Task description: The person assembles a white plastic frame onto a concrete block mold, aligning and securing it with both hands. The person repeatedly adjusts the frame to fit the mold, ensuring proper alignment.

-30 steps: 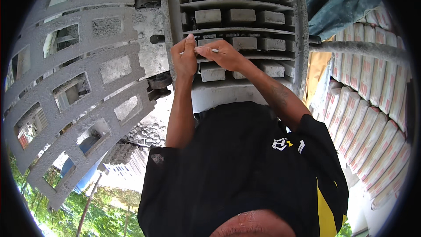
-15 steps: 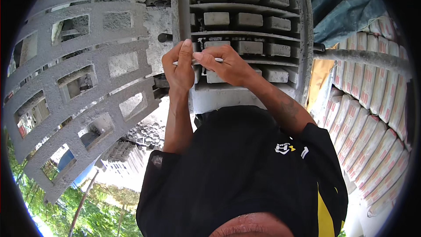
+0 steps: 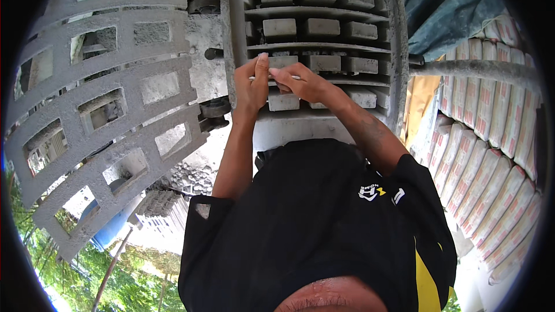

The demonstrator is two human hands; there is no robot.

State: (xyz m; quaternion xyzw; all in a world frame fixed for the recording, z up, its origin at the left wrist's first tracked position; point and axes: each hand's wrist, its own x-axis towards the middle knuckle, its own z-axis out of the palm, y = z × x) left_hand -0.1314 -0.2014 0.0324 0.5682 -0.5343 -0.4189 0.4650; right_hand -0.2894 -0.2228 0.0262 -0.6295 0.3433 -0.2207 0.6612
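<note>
Left hand (image 3: 250, 88): fingers curled in, thumb pointing far, closed around the left part of the rod (image 3: 298, 77); a tip pokes out at the hand's left.
Right hand (image 3: 306, 85): closed in a pinch, thumb and fingers on the same rod, just beside the left hand.
Rod: thin, pale, running left to right through both grips, over the near left part of the mould; its right end shows by the right hand's knuckles.
Mould (image 3: 397, 34): grey frame on the far side of the person, thin plates running left to right inside; cannot tell whether either hand touches it.
Blocks (image 3: 280, 27): grey, in four rows within the mould; the hands hide parts of the near ones.
Panels (image 3: 132, 99): grey, with four-sided openings, set in bands on the left.
Wheel (image 3: 214, 108): dark, between panels and mould.
Bags (image 3: 465, 167): pale with red print, stacked on the right.
Tarp (image 3: 445, 3): blue-green, far right.
Bar (image 3: 471, 70): grey, running right from the mould, in front of the bags.
Shirt (image 3: 306, 202): black, near the mould's near edge.
</note>
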